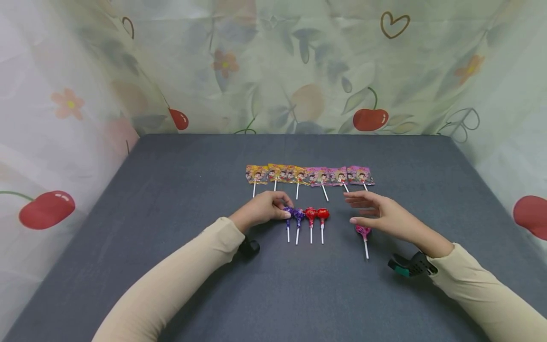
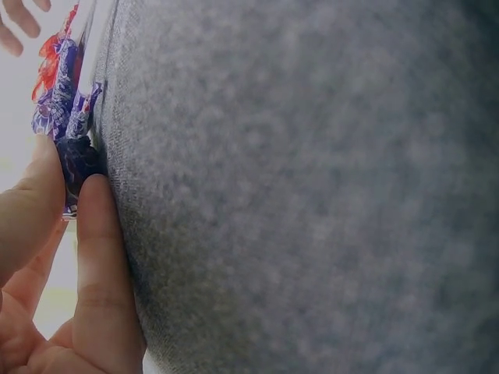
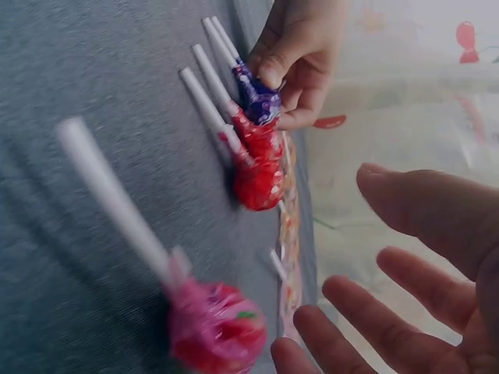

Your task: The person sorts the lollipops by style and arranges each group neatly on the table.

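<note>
My left hand (image 1: 267, 207) pinches the round head of the leftmost purple lollipop (image 2: 79, 160) between thumb and finger, against the dark tabletop. A second purple lollipop (image 1: 297, 216) lies right beside it. Two red lollipops (image 1: 311, 214) continue this short row to the right, sticks towards me. My right hand (image 1: 386, 216) hovers with fingers spread and holds nothing. Just below its thumb a pink lollipop (image 1: 363, 231) lies apart from the row; in the right wrist view its pink wrapper (image 3: 214, 327) is seen close up.
Behind the row lies a line of flat-wrapped lollipops, yellow packets (image 1: 257, 174) on the left and pink packets (image 1: 361, 175) on the right. The dark grey table (image 1: 273, 294) ends at a patterned curtain (image 1: 273, 66). Each wrist wears a black device (image 1: 412, 266).
</note>
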{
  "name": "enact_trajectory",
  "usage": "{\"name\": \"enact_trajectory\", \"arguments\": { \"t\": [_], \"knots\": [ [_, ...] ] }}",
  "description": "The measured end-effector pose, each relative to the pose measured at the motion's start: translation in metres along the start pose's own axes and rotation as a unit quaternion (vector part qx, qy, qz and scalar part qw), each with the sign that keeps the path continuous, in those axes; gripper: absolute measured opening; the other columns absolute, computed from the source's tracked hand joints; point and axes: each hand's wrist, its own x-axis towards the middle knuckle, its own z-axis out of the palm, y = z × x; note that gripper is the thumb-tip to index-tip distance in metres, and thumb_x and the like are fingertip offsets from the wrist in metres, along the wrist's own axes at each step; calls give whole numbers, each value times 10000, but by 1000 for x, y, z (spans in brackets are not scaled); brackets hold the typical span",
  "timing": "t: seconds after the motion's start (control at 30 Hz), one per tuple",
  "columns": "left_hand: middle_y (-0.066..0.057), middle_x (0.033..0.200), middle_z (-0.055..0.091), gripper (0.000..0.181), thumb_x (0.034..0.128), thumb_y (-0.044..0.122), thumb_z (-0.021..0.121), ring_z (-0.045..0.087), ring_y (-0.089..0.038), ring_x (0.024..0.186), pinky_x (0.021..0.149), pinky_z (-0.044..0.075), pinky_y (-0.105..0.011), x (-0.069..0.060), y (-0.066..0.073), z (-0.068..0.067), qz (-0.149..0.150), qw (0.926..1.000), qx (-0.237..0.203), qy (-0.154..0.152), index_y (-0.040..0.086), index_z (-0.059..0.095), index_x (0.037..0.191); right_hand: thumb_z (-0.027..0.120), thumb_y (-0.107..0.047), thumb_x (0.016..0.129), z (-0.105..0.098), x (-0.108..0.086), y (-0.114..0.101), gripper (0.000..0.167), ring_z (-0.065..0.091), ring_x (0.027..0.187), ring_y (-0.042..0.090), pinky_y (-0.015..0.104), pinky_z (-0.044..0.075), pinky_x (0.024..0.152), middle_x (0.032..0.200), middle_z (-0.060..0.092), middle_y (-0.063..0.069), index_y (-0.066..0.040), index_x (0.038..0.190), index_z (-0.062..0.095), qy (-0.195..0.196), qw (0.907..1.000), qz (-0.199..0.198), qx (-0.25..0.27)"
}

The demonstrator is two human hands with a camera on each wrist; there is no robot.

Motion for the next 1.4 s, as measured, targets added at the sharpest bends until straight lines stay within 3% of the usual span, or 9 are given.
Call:
{"name": "enact_trajectory", "arguments": {
  "t": [0.2,0.43,0.6,0.83,1.1,1.4],
  "knots": [
    [-21,848,607,167,876,190,724,503,-123,718,634,399,-240,-1,0,0,-7,10000,-16,-16,153,667,1028,714,-200,886,3,-6,17,532,560,1196,356,505,455,971,1331,568,181,-46,1354,512,-41,9999,74,-82],
    [-25,850,607,163,879,191,720,499,-123,711,630,394,-239,-2,2,0,-31,10000,-25,-13,149,665,1026,720,-176,879,9,-8,25,454,605,1116,288,250,500,883,1262,626,142,-47,1289,577,-17,9999,6,-162],
    [-26,854,600,165,880,193,718,494,-127,715,628,390,-242,-3,2,-1,-36,10000,-20,-15,149,665,1030,733,-155,864,8,-8,24,456,609,1092,279,327,517,876,1239,633,158,-18,1273,584,-43,9994,113,-327],
    [-24,860,604,166,878,192,720,503,-126,724,637,397,-243,-2,1,0,-45,10000,-30,-11,152,667,1030,746,-149,849,6,-8,23,409,629,1012,235,212,507,789,1163,656,148,-11,1213,623,-99,9981,439,-430],
    [-24,849,601,166,878,187,720,495,-128,718,635,394,-247,-2,1,0,-39,10000,-59,-18,150,666,1031,738,-135,853,7,-6,23,305,636,972,200,220,500,776,1093,678,105,-44,1136,671,-87,9972,512,-532],
    [-26,850,599,172,879,190,718,497,-127,719,634,396,-245,-1,1,0,-52,10000,-58,-36,148,663,1037,751,-134,842,6,-1,17,281,643,977,215,375,529,848,1073,693,96,-48,1103,691,89,9970,545,-535]
  ]
}}
